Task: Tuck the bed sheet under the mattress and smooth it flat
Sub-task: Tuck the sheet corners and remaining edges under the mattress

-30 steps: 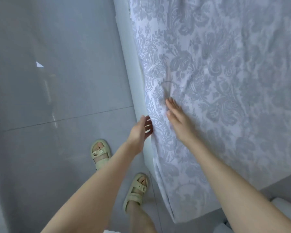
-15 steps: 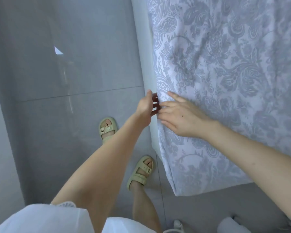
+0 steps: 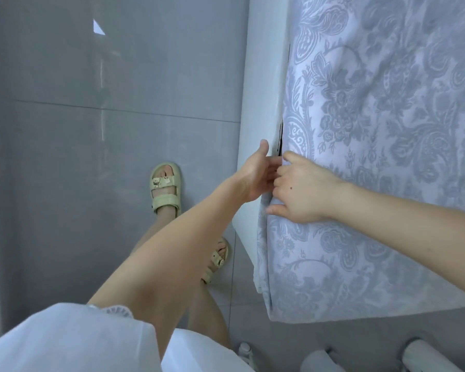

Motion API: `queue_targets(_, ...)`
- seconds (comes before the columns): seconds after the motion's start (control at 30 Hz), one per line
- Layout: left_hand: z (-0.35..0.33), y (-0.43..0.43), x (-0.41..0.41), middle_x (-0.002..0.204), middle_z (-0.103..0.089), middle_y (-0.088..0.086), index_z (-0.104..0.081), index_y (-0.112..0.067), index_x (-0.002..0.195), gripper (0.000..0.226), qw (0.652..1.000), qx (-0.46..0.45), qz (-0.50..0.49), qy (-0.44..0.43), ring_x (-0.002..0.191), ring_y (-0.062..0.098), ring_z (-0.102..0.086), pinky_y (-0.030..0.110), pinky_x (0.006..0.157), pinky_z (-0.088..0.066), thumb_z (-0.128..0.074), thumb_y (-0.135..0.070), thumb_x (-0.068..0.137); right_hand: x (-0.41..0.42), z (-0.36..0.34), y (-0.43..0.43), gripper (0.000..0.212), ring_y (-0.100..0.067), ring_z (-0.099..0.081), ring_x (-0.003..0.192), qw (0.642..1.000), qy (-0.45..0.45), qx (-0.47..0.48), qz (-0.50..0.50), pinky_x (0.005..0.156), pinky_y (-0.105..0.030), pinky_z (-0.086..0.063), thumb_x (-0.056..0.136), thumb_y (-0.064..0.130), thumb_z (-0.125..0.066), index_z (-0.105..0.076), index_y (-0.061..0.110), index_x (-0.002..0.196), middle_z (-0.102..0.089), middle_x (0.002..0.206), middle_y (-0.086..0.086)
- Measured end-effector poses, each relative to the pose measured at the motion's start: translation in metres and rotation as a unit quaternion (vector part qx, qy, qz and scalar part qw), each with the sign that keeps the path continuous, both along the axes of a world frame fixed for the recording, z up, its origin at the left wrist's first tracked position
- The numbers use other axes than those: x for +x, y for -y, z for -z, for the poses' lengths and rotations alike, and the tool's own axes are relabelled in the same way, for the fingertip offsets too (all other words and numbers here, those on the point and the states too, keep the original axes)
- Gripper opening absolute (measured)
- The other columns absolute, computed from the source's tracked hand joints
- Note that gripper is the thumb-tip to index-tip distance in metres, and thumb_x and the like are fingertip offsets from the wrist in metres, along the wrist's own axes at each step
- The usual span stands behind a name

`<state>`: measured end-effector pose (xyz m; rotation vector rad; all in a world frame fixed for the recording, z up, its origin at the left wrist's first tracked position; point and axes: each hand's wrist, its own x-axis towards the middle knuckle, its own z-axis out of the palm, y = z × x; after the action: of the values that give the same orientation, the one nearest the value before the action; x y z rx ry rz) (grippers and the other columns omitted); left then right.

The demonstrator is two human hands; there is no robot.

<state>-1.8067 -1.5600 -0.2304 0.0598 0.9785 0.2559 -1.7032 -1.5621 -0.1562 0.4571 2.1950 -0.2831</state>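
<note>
A bed sheet with a blue-grey paisley print covers the mattress on the right. A white bed side panel runs along its left edge, with a narrow dark gap between panel and sheet. My right hand lies on the sheet's edge, its fingers curled over it and gripping the fabric. Just left of it, my left hand has its thumb up and its straight fingers reaching into the gap, partly hidden behind my right hand. Below the hands the sheet hangs over the mattress corner.
Glossy grey floor tiles fill the left. My feet in pale green sandals stand close beside the bed. White rounded objects sit on the floor at the bottom right. My white garment fills the bottom left.
My right hand went from lying flat on the sheet to curling over its left edge. My left hand moved in against it at the gap. The view drew closer to the bed side.
</note>
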Motion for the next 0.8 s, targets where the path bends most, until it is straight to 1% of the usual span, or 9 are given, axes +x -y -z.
queue_targets(0.07,0.000,-0.002,-0.010,0.095,-0.066,0.006,-0.063,-0.006,0.110,0.065,0.998,0.038,0.025,-0.034,0.082,0.019,-0.061,0.030,0.083,-0.050,-0.017,-0.051,0.100,-0.009,0.009,0.001,0.067,-0.018,-0.052,0.101,1.000,0.023,-0.002,-0.011,0.103,-0.039,-0.023,0.096,0.055,-0.010,-0.067,0.021,0.100,-0.066,0.095,0.004)
queue_targets(0.1,0.001,0.000,-0.016,0.095,-0.066,0.007,-0.063,-0.004,0.109,0.061,0.996,0.057,0.019,-0.073,0.082,0.019,-0.062,0.030,0.085,-0.049,-0.020,-0.046,0.101,-0.010,0.012,0.003,0.067,-0.018,-0.052,0.101,0.999,0.033,0.000,-0.016,0.102,-0.039,-0.023,0.096,0.056,-0.010,-0.067,0.021,0.101,-0.066,0.096,0.003)
queue_targets(0.2,0.005,0.014,-0.032,0.082,-0.063,0.002,-0.062,-0.009,0.088,0.046,0.977,0.105,0.023,-0.186,0.074,0.015,-0.057,0.027,0.077,-0.046,-0.026,-0.033,0.101,-0.010,0.021,0.004,0.065,-0.019,-0.055,0.096,1.000,0.026,0.003,-0.005,0.097,-0.040,-0.025,0.096,0.054,-0.011,-0.068,0.022,0.096,-0.067,0.093,0.001)
queue_targets(0.33,0.003,0.053,-0.028,0.082,-0.057,0.001,-0.058,-0.010,0.093,0.019,0.979,0.076,0.082,-0.171,0.069,0.013,-0.053,0.023,0.067,-0.046,-0.041,-0.017,0.096,0.008,0.021,0.002,0.052,-0.023,-0.057,0.063,0.979,-0.194,0.041,0.055,0.086,-0.039,-0.037,0.095,0.039,-0.031,-0.068,0.016,0.066,-0.061,0.061,0.001)
queue_targets(0.43,-0.005,0.080,-0.012,0.086,-0.061,0.007,-0.063,-0.009,0.093,0.020,0.988,0.094,0.011,-0.124,0.075,0.017,-0.057,0.026,0.073,-0.051,-0.044,-0.003,0.093,0.030,0.005,0.015,0.034,-0.024,-0.063,0.084,0.955,-0.269,0.030,0.120,0.104,-0.043,-0.032,0.092,0.032,-0.041,-0.067,0.015,0.078,-0.066,0.077,0.000)
queue_targets(0.5,-0.007,0.089,-0.006,0.092,-0.061,0.010,-0.064,-0.008,0.096,0.021,0.990,0.078,-0.032,-0.110,0.086,0.021,-0.056,0.034,0.085,-0.048,-0.043,-0.010,0.096,0.037,-0.009,0.028,0.031,-0.025,-0.062,0.104,0.950,-0.276,0.032,0.140,0.110,-0.045,-0.026,0.091,0.031,-0.043,-0.069,0.014,0.092,-0.069,0.098,-0.002)
queue_targets(0.57,-0.011,0.089,-0.003,0.094,-0.064,0.006,-0.063,-0.011,0.102,0.031,0.994,0.038,-0.045,-0.088,0.091,0.018,-0.058,0.033,0.092,-0.045,-0.036,-0.025,0.100,0.040,-0.021,0.039,0.033,-0.026,-0.058,0.115,0.946,-0.281,0.028,0.158,0.111,-0.048,-0.024,0.091,0.033,-0.043,-0.069,0.013,0.099,-0.068,0.111,-0.004)
queue_targets(0.67,-0.019,0.082,0.014,0.102,-0.062,-0.003,-0.060,-0.016,0.114,0.047,0.999,0.006,-0.037,-0.039,0.101,0.011,-0.057,0.026,0.097,-0.039,-0.020,-0.038,0.103,0.045,-0.021,0.048,0.039,-0.026,-0.053,0.123,0.941,-0.287,0.041,0.175,0.114,-0.048,-0.021,0.093,0.036,-0.040,-0.069,0.013,0.105,-0.066,0.118,-0.005)
queue_targets(0.8,-0.008,0.075,0.027,0.121,-0.062,-0.002,-0.058,-0.020,0.124,0.055,0.999,-0.019,-0.022,-0.022,0.113,0.013,-0.057,0.027,0.097,-0.043,-0.019,-0.049,0.100,0.048,0.002,0.054,0.042,-0.023,-0.051,0.124,0.938,-0.283,0.065,0.187,0.116,-0.047,-0.018,0.094,0.036,-0.039,-0.069,0.010,0.107,-0.065,0.120,-0.004)
